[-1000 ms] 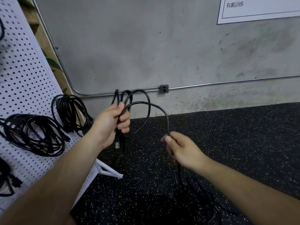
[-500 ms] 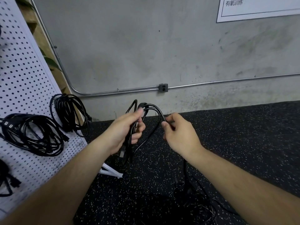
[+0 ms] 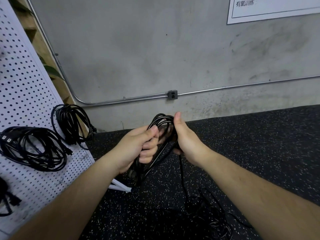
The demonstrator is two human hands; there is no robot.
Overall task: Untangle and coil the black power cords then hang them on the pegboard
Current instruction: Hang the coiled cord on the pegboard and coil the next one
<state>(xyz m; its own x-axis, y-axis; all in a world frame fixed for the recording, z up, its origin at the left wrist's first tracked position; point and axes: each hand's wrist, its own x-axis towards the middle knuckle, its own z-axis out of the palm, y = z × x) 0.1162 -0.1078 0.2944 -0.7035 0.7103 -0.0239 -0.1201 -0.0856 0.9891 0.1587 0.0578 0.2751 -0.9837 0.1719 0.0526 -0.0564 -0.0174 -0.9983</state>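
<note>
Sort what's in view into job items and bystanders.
Job: power cord, half-coiled, gripped by left hand and right hand; tangled cords on the floor; pegboard with hung coils.
Bystanders: wall outlet box; conduit; wall sign; plant leaf.

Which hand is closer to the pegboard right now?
Left. The left hand grips the coil right of the pegboard; the right hand holds the coil's far side, farther right.
</note>
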